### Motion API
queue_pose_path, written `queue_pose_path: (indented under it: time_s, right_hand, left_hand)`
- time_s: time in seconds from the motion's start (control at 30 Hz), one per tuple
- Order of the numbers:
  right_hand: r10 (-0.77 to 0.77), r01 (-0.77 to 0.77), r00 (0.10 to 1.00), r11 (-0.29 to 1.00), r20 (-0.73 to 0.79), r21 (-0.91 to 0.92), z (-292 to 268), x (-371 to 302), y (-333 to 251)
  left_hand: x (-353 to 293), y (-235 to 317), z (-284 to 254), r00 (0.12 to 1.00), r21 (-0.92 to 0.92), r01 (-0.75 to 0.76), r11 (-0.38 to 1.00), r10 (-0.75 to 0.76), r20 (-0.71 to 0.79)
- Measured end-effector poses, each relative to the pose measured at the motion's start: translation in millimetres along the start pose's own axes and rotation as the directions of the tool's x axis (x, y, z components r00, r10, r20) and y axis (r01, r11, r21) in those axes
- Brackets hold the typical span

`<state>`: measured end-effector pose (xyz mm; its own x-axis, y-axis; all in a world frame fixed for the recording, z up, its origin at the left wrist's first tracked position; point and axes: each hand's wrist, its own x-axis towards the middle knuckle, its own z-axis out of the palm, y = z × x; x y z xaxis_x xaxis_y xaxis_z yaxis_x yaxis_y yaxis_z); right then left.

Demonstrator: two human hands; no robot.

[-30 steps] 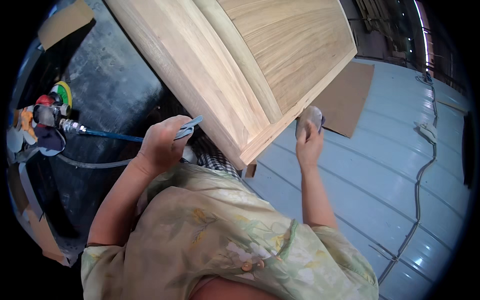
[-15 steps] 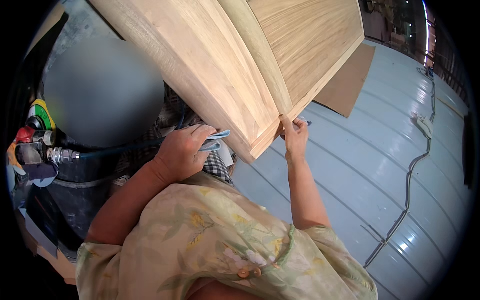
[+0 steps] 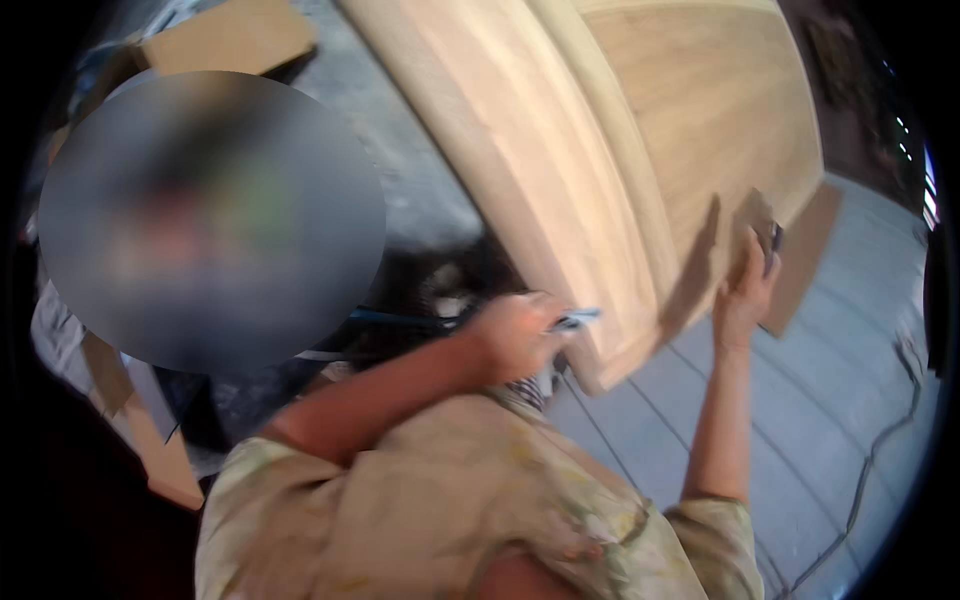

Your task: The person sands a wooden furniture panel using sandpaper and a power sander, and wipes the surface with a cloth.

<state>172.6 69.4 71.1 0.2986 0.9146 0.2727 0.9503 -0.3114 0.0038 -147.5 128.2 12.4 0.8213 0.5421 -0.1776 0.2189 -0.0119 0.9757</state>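
A large pale wooden panel with a raised moulding slants across the view from the top. My left hand is closed around a folded light-blue sheet, close to the panel's near left corner; motion blurs it. Raised over the panel's right edge, my right hand grips a small flat brownish piece with a dark part beside it. Its exact kind is too blurred to tell. A shadow falls on the wood to the left of that hand.
A brown cardboard sheet lies under the panel's right side, on a grey ribbed surface. A cable runs along the right. At the upper left sits a cardboard box; a blurred disc hides much of that side.
My right hand has left the panel's near edge and moved up and right with the small piece. My left hand keeps the blue sheet. The view has shifted, so the panel appears farther right.
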Motion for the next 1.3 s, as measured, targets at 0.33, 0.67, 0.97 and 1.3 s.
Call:
queue_pose_path:
  time_s: [0.33, 0.67, 0.97, 1.3]
  right_hand:
    - [-0.160, 0.047, 0.948, 0.925, 0.274, 0.376, 1, 40, -40]
    - [-0.504, 0.327, 0.851, 0.729, 0.148, 0.602, 20, 88, -251]
    - [-0.505, 0.234, 0.862, 0.480, 0.049, 0.846, 62, 215, -400]
    - [-0.847, 0.432, 0.101, 0.510, 0.522, 0.744, 94, 298, -573]
  left_hand:
    - [-51, 36, -144, 0.548, 0.690, 0.174, 0.702, 0.514, -0.661]
    - [-79, 18, -263, 0.552, 0.598, 0.680, 0.425, 0.241, -0.798]
    - [-104, 26, -227, 0.716, 0.752, 0.520, 0.405, 0.273, -0.642]
    - [-109, 16, -219, 0.716, 0.693, 0.420, 0.586, 0.255, -0.649]
